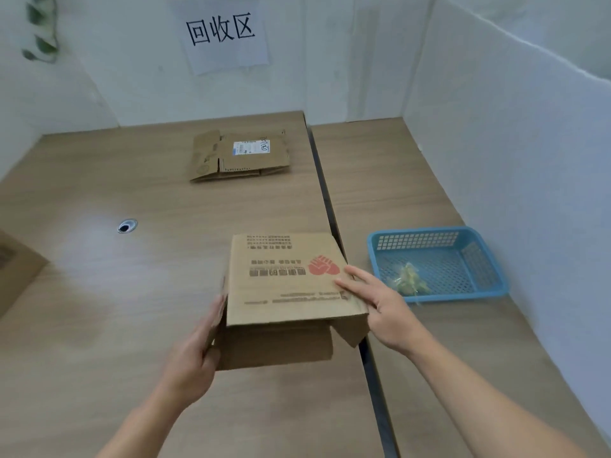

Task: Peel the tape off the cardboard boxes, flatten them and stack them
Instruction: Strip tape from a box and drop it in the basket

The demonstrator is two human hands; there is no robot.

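Far left, green leaves [41, 28] hang down the white wall, and below them the corner of another cardboard box [16, 269] pokes in at the frame's edge. The wood-grain table [99, 342] runs pale and bare here, with a round cable hole [127, 225] set into it and a soft glare beside it. Now the left hand [195, 352]: its fingers are curled round the left edge of the printed cardboard box [287, 279], gripping it. That box sits front and centre, its top panel facing up with a red hand logo and upside-down print, loose flaps showing beneath. I cannot tell whether it rests on the table or is lifted just off it. Up on the back wall, a paper sign [224, 31] with 3 large characters. Below it, at the table's far end, a flattened stack [239, 155] of cardboard lies with a white label on top. A dark gap [327, 206] splits 2 tabletops, and the box overhangs it. The right hand [380, 302] lies on the box's right edge, fingers straight and slightly spread. Further right, a blue basket [423, 231] holds a crumpled wad of tape [411, 280], just beside a white partition [512, 143].
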